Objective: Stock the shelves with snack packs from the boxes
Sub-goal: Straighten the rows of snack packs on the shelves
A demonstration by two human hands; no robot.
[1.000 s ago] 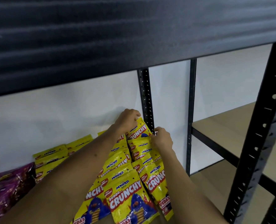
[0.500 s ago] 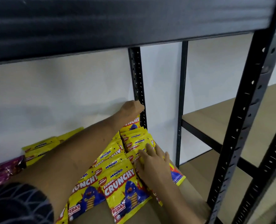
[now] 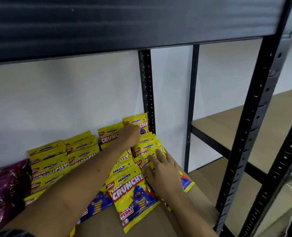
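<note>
Several yellow Monster Crunchy snack packs (image 3: 129, 187) lie in overlapping rows on the brown shelf board (image 3: 158, 219). One pack (image 3: 142, 121) leans upright against the white wall at the back, beside the black rear post. My left hand (image 3: 130, 136) reaches to the back row and touches the packs there; its fingers are hidden from view. My right hand (image 3: 162, 175) lies flat with straight fingers on the rightmost row of packs.
Purple snack packs (image 3: 5, 185) fill the shelf's left end. A dark shelf (image 3: 124, 23) hangs close overhead. Black perforated posts (image 3: 254, 117) stand at the right, with bare wooden shelves (image 3: 235, 134) of the neighbouring bay beyond.
My left hand has dropped from the top of the rear leaning pack to the packs in front of it. My right hand came forward from the back and now rests flat on the right row.
</note>
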